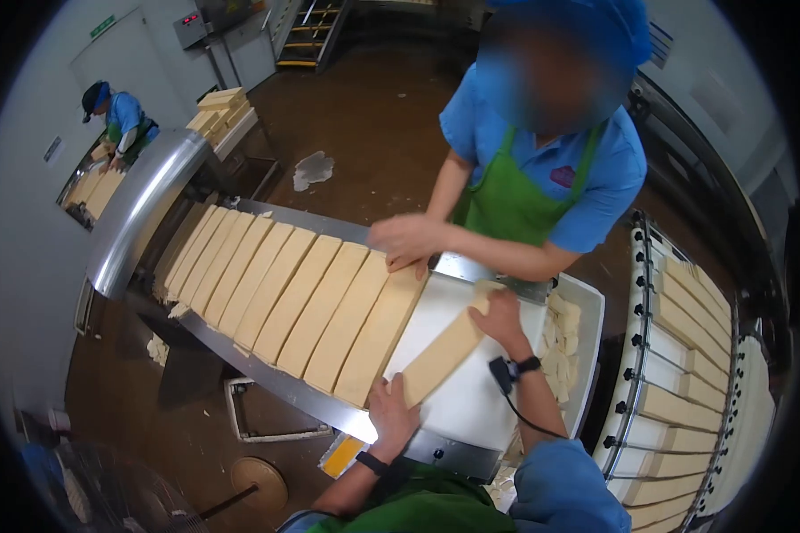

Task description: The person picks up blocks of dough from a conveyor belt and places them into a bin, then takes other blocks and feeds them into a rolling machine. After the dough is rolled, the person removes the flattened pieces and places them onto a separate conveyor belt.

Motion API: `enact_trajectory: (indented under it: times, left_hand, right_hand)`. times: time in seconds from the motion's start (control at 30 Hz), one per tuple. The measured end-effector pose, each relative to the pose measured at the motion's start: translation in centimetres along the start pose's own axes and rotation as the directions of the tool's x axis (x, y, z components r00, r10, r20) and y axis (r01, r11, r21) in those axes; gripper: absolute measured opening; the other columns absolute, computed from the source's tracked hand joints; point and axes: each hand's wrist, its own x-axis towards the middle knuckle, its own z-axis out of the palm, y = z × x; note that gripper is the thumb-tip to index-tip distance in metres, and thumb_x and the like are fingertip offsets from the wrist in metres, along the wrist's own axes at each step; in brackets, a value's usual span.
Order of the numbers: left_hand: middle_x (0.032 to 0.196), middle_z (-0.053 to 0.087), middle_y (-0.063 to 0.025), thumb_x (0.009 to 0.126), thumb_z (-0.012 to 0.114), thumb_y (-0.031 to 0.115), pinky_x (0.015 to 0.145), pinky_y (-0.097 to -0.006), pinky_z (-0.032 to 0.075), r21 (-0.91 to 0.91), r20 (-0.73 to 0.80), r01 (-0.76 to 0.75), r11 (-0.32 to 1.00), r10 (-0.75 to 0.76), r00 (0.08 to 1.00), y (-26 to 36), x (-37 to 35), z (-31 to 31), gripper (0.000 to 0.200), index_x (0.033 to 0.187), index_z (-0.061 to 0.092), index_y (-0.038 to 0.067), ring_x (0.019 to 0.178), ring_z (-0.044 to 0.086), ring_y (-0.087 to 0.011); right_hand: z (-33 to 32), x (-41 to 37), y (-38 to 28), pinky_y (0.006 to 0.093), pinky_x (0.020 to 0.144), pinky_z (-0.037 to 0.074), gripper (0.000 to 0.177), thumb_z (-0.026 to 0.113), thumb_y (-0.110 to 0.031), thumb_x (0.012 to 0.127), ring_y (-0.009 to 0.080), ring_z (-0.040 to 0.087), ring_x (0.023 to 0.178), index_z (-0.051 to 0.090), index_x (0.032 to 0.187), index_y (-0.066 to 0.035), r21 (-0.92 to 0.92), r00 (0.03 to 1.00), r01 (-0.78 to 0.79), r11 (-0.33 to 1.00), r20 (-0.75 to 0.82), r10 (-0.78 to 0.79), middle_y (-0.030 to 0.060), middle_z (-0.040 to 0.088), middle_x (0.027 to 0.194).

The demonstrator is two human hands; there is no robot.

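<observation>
A pale strip of dough (pixel 442 359) lies slanted across the white belt (pixel 471 400), apart from the row. At its near end is my left hand (pixel 394 413), thumb and fingers around the edge. My right hand (pixel 504 318) grips the far end; a band with a small dark device is on that wrist. To the left, several similar dough strips (pixel 309 298) lie side by side on the conveyor. The nearest strip of that row (pixel 384 342) is close to my left fingertips. Across the belt, a co-worker's hands (pixel 404 244) are at that strip's far end.
The co-worker in a green apron (pixel 520 191) stands opposite. A white bin (pixel 587 346) with dough scraps adjoins the belt's right end. Further right, another conveyor (pixel 676 391) carries dough strips. A curved metal cover (pixel 147 209) spans the left end. Another person (pixel 124 115) works behind.
</observation>
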Motion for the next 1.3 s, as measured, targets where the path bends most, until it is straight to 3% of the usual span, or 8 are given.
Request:
enact_trajectory:
  times: [0.13,0.23,0.43,0.7,0.9,1.1,1.2,1.3]
  left_hand:
    - [0.127,0.046,-0.0239,0.067,0.083,0.025,0.093,-0.0499,0.046,0.048,0.19,-0.143,0.989,0.132,0.973,-0.2,1.5,0.0,0.085,0.14,0.043,0.012,0.111,0.053,-0.0431]
    - [0.131,0.047,-0.0225,0.064,0.084,0.025,0.094,-0.0495,0.045,0.079,0.212,-0.092,0.993,0.074,0.974,0.3,1.8,1.1,0.082,0.136,0.047,0.013,0.114,0.053,-0.0408]
    - [0.127,0.046,-0.0194,0.063,0.083,0.017,0.097,-0.0501,0.041,0.075,0.074,-0.086,0.993,0.081,0.994,3.2,-0.1,1.7,0.076,0.131,0.051,0.011,0.115,0.05,-0.042]
    - [0.132,0.043,-0.0206,0.071,0.071,0.005,0.101,-0.0513,0.039,-0.218,-0.063,-0.581,0.784,0.583,0.81,15.4,-4.0,8.0,0.064,0.132,0.053,0.009,0.119,0.044,-0.0432]
    - [0.133,0.042,-0.0206,0.069,0.078,0.006,0.1,-0.0471,0.04,-0.177,0.222,-0.793,0.583,0.809,0.544,29.6,-9.4,9.5,0.074,0.138,0.049,0.011,0.119,0.043,-0.0434]
    - [0.134,0.04,-0.0219,0.074,0.082,0.018,0.094,-0.0501,0.043,-0.289,0.51,-0.781,0.553,0.78,0.363,38.4,-12.5,11.9,0.082,0.145,0.041,0.013,0.114,0.048,-0.0441]
    - [0.132,0.04,-0.0223,0.08,0.078,0.02,0.091,-0.0493,0.045,-0.374,0.496,-0.703,0.604,0.771,0.399,40.9,-13.1,13.5,0.078,0.146,0.039,0.012,0.112,0.052,-0.0421]
    - [0.127,0.043,-0.0207,0.083,0.074,0.019,0.089,-0.0465,0.048,-0.466,0.415,-0.615,0.636,0.771,0.484,41.1,-13.2,17.4,0.072,0.146,0.038,0.011,0.108,0.056,-0.0385]
  right_hand:
    - [-4.1,-5.4,3.8,0.0453,0.086,0.051,0.06,0.073,-0.042,0.079,0.04,0.065,0.089,0.06,0.111,0.007,0.3,0.918,-0.393,0.869,0.069,0.391,0.0237,0.067,0.089]
    - [0.8,-8.1,5.4,0.0474,0.093,0.048,0.058,0.073,-0.038,0.082,0.0401,0.059,0.107,0.057,0.116,0.006,0.139,0.953,-0.104,0.985,-0.27,0.139,0.0262,0.063,0.11]
    - [-3.5,-13.7,2.6,0.0494,0.091,0.045,0.053,0.072,-0.03,0.082,0.0423,0.056,0.1,0.056,0.121,0.002,0.367,0.89,-0.238,0.899,-0.288,0.353,0.0254,0.059,0.109]
    - [-14.8,-26.9,11.0,0.0478,0.095,0.044,0.055,0.074,-0.024,0.082,0.0414,0.055,0.108,0.052,0.125,0.002,0.272,0.446,-0.481,0.833,-0.743,0.5,0.0229,0.058,0.115]
    - [-21.1,-36.8,23.1,0.0447,0.086,0.049,0.039,0.067,-0.024,0.09,0.0398,0.062,0.1,0.057,0.118,0.002,0.427,0.125,-0.593,0.683,-0.789,0.602,0.0211,0.063,0.107]
    - [-24.4,-41.6,32.7,0.0478,0.096,0.045,0.053,0.064,-0.037,0.09,0.0375,0.063,0.107,0.056,0.121,0.004,0.329,0.26,-0.836,0.44,-0.469,0.844,0.0221,0.065,0.11]
    - [-25.7,-41.1,33.7,0.0546,0.105,0.035,0.059,0.067,-0.04,0.087,0.036,0.056,0.118,0.055,0.122,0.006,0.039,0.237,-0.966,0.257,-0.274,0.932,0.0239,0.061,0.118]
    - [-23.5,-41.4,34.3,0.0591,0.109,0.026,0.063,0.07,-0.038,0.084,0.0375,0.046,0.128,0.054,0.125,0.007,-0.107,0.243,-0.969,0.224,-0.581,0.776,0.0265,0.053,0.129]
